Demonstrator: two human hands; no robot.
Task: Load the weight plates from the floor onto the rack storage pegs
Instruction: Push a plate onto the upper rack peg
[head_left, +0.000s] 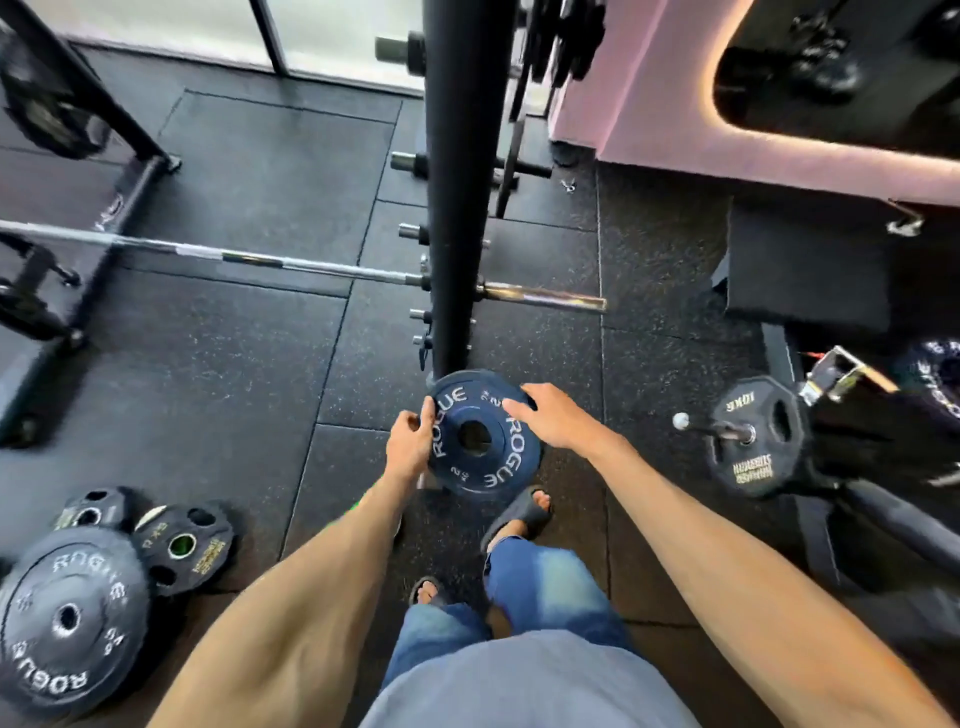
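A small dark blue ROGUE weight plate (480, 436) is held flat-faced toward me, low against the black rack upright (457, 208). My left hand (410, 447) grips its left rim with curled fingers. My right hand (553, 418) lies over its upper right rim, fingers mostly straight. Short storage pegs (410, 231) stick out of the upright's left side above the plate. On the floor at the lower left lie a large black ROGUE plate (67, 618) and two smaller black plates (182, 545).
A barbell (260, 260) crosses the rack at mid height, its sleeve end (545, 299) poking right. A 10 kg plate (748, 436) sits on a peg at the right. Another rack frame (135, 182) stands at the left. Rubber floor tiles lie between.
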